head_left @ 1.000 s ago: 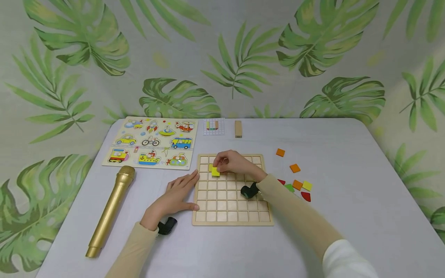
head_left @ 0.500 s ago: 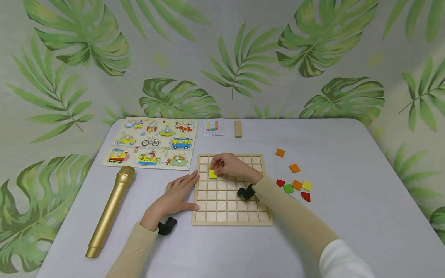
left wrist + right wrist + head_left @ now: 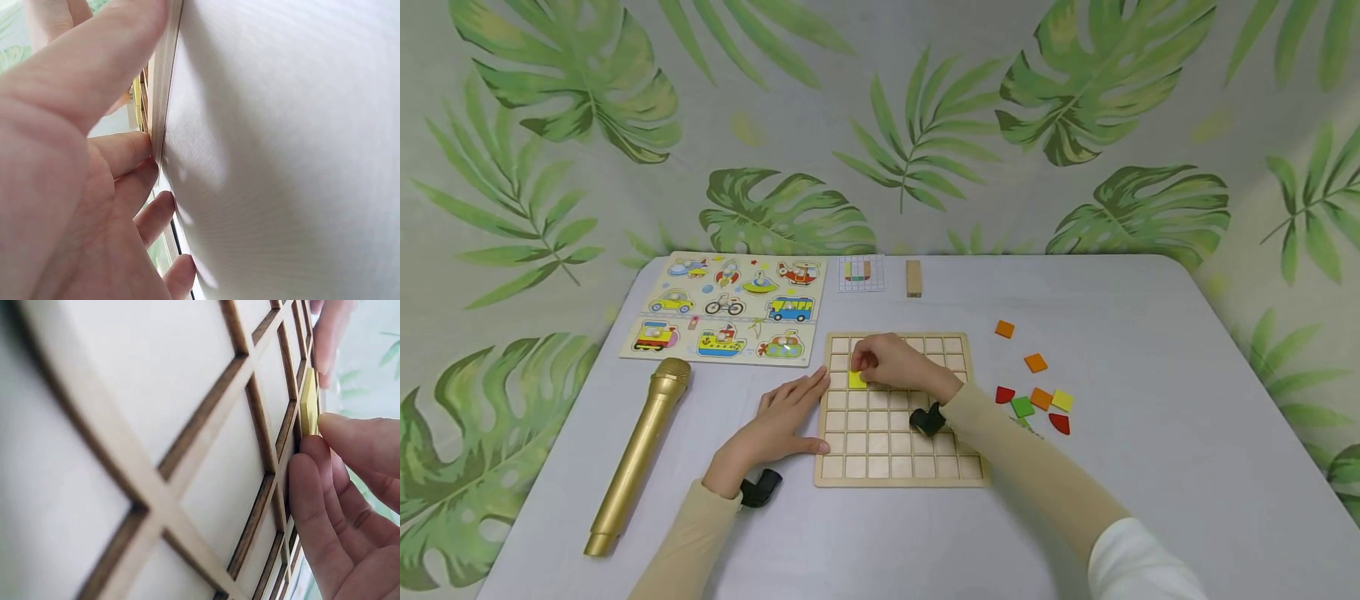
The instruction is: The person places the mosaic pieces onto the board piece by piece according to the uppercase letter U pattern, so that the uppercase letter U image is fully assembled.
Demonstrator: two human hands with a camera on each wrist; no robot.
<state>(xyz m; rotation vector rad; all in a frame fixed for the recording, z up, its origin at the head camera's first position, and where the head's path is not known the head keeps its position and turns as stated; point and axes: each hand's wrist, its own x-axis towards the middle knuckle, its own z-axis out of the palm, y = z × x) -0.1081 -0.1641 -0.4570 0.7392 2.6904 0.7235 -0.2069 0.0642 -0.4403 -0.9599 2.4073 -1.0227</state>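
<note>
My right hand (image 3: 891, 362) pinches a yellow square tile (image 3: 857, 380) at the upper left of a wooden grid board (image 3: 902, 482). In the right wrist view the thumb (image 3: 350, 434) touches that tile, which stands slightly tilted over a cell. Fingers partly cover the cells behind it. My left hand (image 3: 790, 417) rests on the table at the board's left edge, fingers spread; the left wrist view has its fingertips (image 3: 134, 150) against the board's side.
Right of the board lie several loose tiles: orange (image 3: 1036, 362), yellow (image 3: 1062, 401), green (image 3: 1022, 407) and red (image 3: 1060, 424). A pattern card (image 3: 861, 274), wooden block (image 3: 913, 279), vehicle puzzle (image 3: 726, 308) and gold microphone (image 3: 638, 458) surround the board.
My right hand has moved slightly left and toward me with the yellow tile, which now sits lower over the grid. The left hand has stayed in place.
</note>
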